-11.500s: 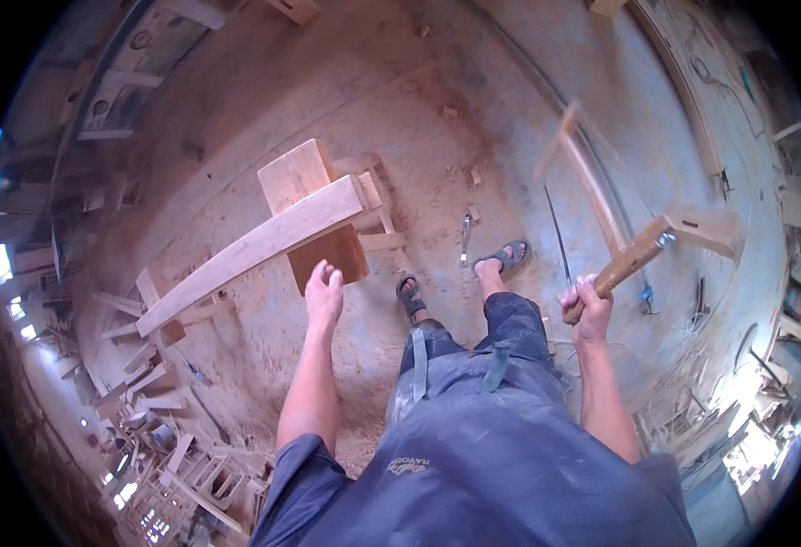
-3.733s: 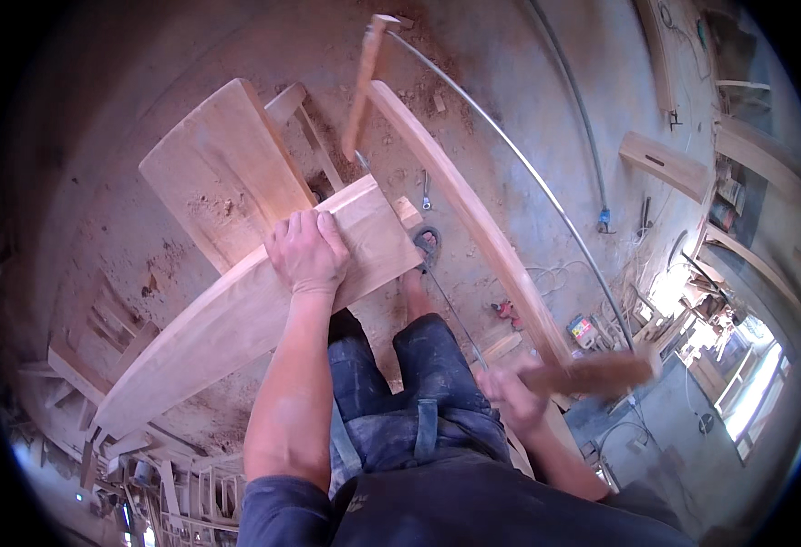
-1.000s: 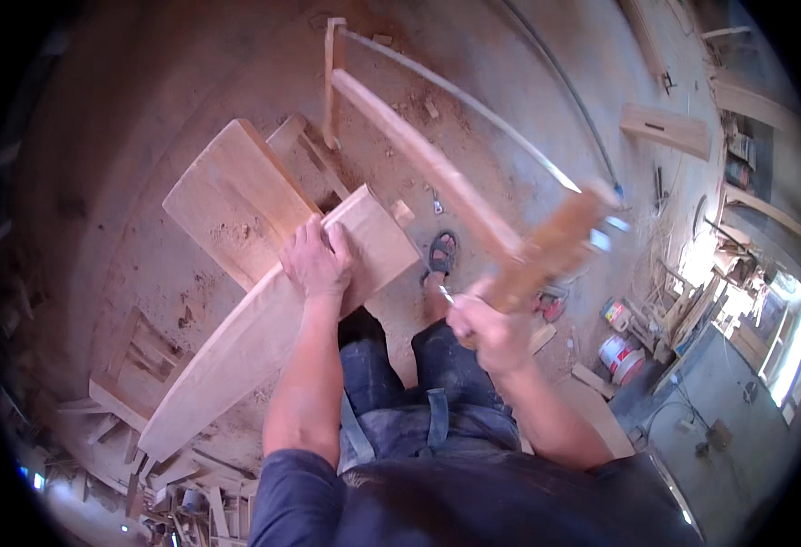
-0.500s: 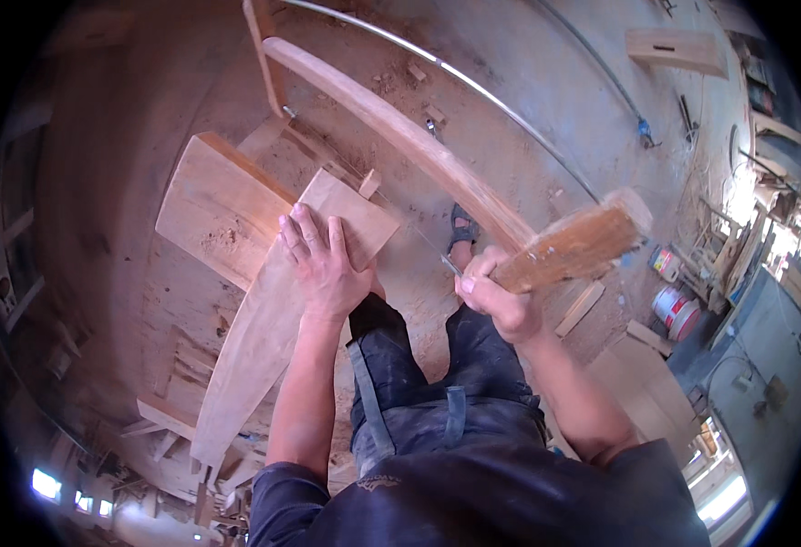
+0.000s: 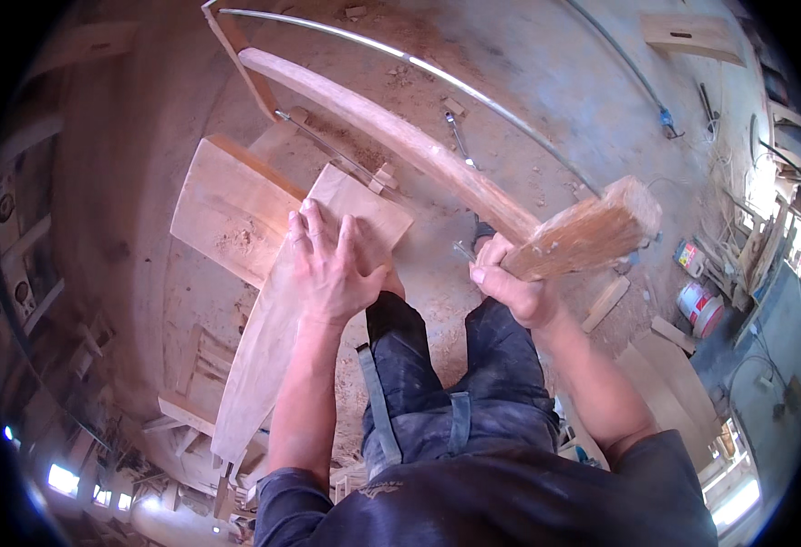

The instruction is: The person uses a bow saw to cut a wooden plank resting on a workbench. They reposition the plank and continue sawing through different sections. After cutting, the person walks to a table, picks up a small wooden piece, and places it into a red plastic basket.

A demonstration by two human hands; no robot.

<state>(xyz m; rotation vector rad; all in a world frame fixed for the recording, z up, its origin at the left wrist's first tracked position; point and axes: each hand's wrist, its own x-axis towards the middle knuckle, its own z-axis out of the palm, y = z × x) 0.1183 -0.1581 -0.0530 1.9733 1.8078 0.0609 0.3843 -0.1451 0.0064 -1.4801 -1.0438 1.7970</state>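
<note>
My left hand lies with fingers spread on a long, pale, curved wooden board, near its far end. My right hand is closed around the near end arm of a wooden frame saw, with a thumb along the wood. A metal rod joins the tops of the saw's two end arms. Its thin blade runs from the far arm towards the board's far end and is partly hard to see. A small wood block sits at that end, by the blade line. Under the board is a thick wooden block.
A metal hand tool lies on the dusty floor beyond the saw. Farther right are a slotted timber, a bar clamp and a white-and-red bucket. Curved boards lie by my right elbow. Wood pieces litter the left floor.
The saw's far end has shifted left relative to the board, and my right hand has moved slightly with it. My left hand keeps its place on the board. The view has shifted a little.
</note>
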